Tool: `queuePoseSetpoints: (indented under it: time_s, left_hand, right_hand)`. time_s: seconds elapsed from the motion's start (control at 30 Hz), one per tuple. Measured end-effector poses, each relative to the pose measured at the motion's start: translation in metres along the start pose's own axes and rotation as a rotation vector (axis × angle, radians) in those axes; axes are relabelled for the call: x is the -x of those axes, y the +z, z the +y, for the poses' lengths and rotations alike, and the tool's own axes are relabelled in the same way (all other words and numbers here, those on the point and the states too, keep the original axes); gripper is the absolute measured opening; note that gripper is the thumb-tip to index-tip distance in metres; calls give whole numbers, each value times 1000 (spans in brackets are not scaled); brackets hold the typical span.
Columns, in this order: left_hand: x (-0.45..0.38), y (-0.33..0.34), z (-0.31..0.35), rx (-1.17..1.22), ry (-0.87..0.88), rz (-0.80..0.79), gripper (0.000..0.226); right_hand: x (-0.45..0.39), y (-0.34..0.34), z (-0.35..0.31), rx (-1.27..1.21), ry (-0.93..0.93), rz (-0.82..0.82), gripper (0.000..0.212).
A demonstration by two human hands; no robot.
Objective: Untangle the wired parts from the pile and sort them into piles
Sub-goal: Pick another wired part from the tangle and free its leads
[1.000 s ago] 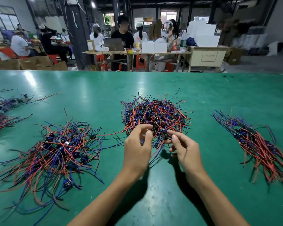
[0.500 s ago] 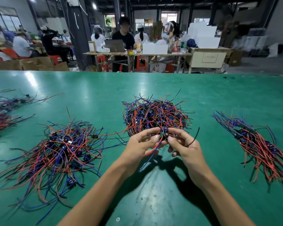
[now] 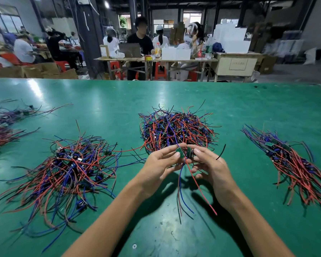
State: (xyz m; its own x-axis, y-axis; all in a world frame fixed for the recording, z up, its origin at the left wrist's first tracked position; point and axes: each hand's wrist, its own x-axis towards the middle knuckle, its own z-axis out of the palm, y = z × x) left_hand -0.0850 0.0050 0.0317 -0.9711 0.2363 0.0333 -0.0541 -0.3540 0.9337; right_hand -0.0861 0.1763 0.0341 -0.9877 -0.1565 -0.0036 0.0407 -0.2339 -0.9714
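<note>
1. Just above the green worktop (image 3: 100, 101), both hands meet near its middle, raised over the surface.
2. Left hand (image 3: 161, 162): grip closed on a small green board (image 3: 179, 152), pinched between thumb and fingertips.
3. Right hand (image 3: 209, 164): grip closed on a second board (image 3: 189, 152), which touches the first or sits just beside it; cannot tell which.
4. Red and blue wires (image 3: 183, 186) hang from the two boards, down between the wrists, towards the worktop; a black wire (image 3: 220, 152) sticks up to the right of the right grip.
5. Tangled pile (image 3: 176, 128) lies directly beyond both grips, close to the fingertips.
6. Loose spread pile (image 3: 67, 164) lies to the left of the left grip, well apart.
7. Straightened bundle (image 3: 293, 162) lies to the right of the right grip, well apart.
8. More wire bundles (image 3: 2, 127) lie far left, at the frame edge.
</note>
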Motion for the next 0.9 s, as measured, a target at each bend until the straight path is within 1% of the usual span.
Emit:
queuePoseSetpoints:
  time_s: [0.07, 0.2, 0.3, 0.37, 0.43, 0.57, 0.67, 0.73, 0.8, 0.83, 0.9]
  left_hand:
    - [0, 0, -1, -36, 2, -11, 31]
    - [0, 1, -1, -38, -14, 5, 31]
    - [-2, -1, 1, 12, -21, 31, 32]
    - [-3, -2, 2, 40, -23, 56, 33]
    - [-3, -2, 3, 63, -21, 82, 33]
    - [-4, -1, 3, 99, -27, 134, 33]
    - [-6, -3, 6, 134, -27, 162, 34]
    - [-6, -4, 7, 132, -33, 165, 34]
    - [-5, -5, 6, 104, -48, 158, 34]
    - [-4, -5, 5, 79, -59, 153, 35]
    - [-3, -4, 4, 28, -78, 142, 36]
  right_hand:
    - [2, 2, 1, 64, -31, 37, 20]
    - [4, 2, 4, 155, -136, 174, 12]
    - [3, -2, 2, 156, -154, 254, 12]
    - [2, -4, 0, 118, -128, 269, 12]
    - [3, -3, -3, 39, -67, 248, 14]
    - [4, -5, -11, -110, 69, 154, 21]
    - [4, -9, -16, -300, 140, 119, 23]
    - [4, -12, -18, -432, 170, 109, 26]
    - [4, -14, -19, -498, 174, 81, 36]
    - [4, -15, -20, -514, 173, 61, 38]
    - [5, -16, -21, -535, 174, 15, 35]
